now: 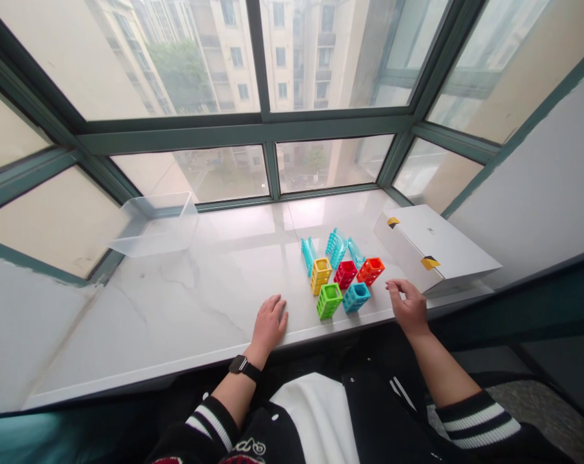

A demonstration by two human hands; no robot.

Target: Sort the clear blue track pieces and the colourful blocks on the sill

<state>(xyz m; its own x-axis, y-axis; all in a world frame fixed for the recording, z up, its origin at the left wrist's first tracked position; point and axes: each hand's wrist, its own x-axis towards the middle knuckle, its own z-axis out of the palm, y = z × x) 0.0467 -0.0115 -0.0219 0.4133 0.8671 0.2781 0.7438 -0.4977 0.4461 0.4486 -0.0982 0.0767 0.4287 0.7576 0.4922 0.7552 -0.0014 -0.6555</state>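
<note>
My left hand (271, 320) rests flat on the sill near its front edge, fingers stretched out and nothing in it. My right hand (408, 308) is at the right of the blocks, its fingers loosely curled with nothing visible in them. Between my hands stand several hollow blocks with holes in their sides: a green block (329, 301) and a blue block (356, 298) in front, then a yellow block (320, 277), a red block (345, 275) and an orange block (370, 271). Behind them lie turquoise see-through pieces (336, 245), some with ridges; their exact kind is unclear.
A clear plastic bin (151, 241) stands at the back left of the marble-patterned sill (200, 290). At the right is a white box (434, 248) with yellow-and-black tabs. Green-framed windows (272, 129) close off the far side.
</note>
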